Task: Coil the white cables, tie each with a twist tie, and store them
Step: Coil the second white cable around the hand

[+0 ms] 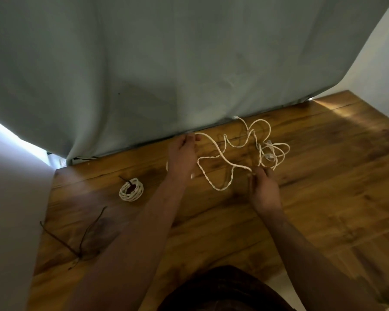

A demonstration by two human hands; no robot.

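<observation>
On the wooden table [323, 187], right about the middle, there's a loose white cable [234, 165] sprawled out in a messy bunch of loops. The tangle runs from near the far edge of the table back toward the person, and the densest knot of loops sits off to the right side.

The left hand [182, 157] is up by the far edge with its thumb and fingertips pinched together on one stretch of the cable. A bit of white also peeks out on both sides of the wrist, can't tell exactly how that part runs. The right hand [265, 190] is nearer and to the right, fingers curled in, pinching the cable where one of the long loops comes back down. So both hands have hold of it, with a big slack loop lying on the table between them.

Off to the left, well apart from the hands, there's a coiled cable [131, 192] lying flat, a neat little ring with a dark twist tie [126, 181] sticking out of its top. Nearer the left front edge lie some spare twist ties [79, 254], thin dark ones crossing each other.

Behind the table hangs a grey-green cloth [166, 63], its hem touching the far edge. A pale wall [9, 198] is on the left, and dark clothing [225, 290] shows at the bottom.
</observation>
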